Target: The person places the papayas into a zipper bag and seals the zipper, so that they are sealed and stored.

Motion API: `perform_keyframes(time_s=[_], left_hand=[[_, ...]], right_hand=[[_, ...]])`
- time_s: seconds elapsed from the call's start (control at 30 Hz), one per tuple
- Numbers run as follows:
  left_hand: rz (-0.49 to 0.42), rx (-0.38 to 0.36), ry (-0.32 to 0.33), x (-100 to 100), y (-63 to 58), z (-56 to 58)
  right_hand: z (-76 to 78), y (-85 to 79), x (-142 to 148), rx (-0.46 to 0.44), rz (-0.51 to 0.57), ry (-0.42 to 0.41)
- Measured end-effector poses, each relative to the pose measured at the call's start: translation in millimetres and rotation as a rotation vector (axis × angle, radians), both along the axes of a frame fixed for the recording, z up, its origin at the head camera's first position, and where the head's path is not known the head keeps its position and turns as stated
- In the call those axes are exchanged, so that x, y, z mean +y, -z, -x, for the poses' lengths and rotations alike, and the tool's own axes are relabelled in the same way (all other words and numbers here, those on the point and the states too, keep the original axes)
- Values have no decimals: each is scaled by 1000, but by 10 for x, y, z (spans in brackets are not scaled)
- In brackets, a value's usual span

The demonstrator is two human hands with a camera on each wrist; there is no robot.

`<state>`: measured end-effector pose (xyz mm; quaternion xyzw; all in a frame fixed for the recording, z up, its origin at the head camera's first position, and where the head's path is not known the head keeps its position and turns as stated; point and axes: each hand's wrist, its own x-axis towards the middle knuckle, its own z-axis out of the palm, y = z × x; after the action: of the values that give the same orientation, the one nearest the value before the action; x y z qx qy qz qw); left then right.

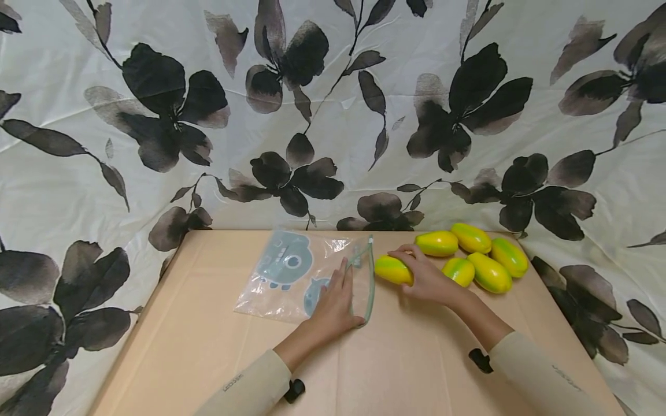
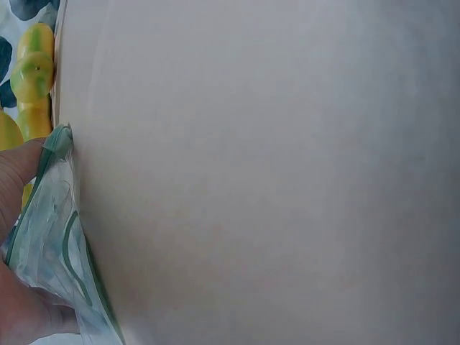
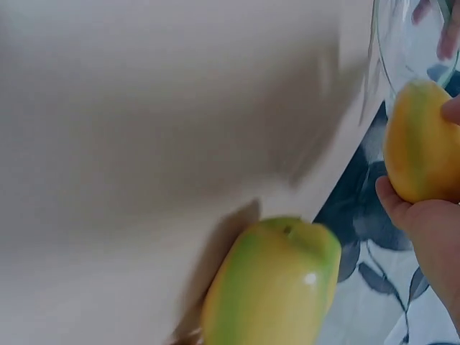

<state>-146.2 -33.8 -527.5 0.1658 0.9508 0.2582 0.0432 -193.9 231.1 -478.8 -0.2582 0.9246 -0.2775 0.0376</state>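
In the head view a clear zip bag (image 1: 281, 296) with blue cartoon animals and a green zip edge lies flat, its mouth to the right. My left hand (image 1: 335, 301) is over the mouth end, fingers pointing away and thumb near the green edge. The left wrist view shows plastic (image 2: 50, 237) gathered between that thumb and fingers. My right hand (image 1: 426, 277) grips a yellow-green mango (image 1: 391, 270) right beside the bag's mouth. In the right wrist view the held mango (image 3: 420, 144) overlaps the bag's clear plastic (image 3: 402, 43).
Several more mangoes (image 1: 488, 271) sit in a group at the table's back right, close behind the right hand. The light brown table (image 1: 208, 346) ends at a white cloth (image 1: 374, 173) with dark flowers, which hangs behind and along the sides.
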Motion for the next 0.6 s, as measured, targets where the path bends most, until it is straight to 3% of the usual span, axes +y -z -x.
perform_keyframes(time_s=[0.3,0.6], left_hand=[[8,-4,10,-9,19,-1],[15,-18,17,-8,3,-10]], right_hand=[[95,86,-323,-78,23,-3],[147,180,-526,-53,74,79]])
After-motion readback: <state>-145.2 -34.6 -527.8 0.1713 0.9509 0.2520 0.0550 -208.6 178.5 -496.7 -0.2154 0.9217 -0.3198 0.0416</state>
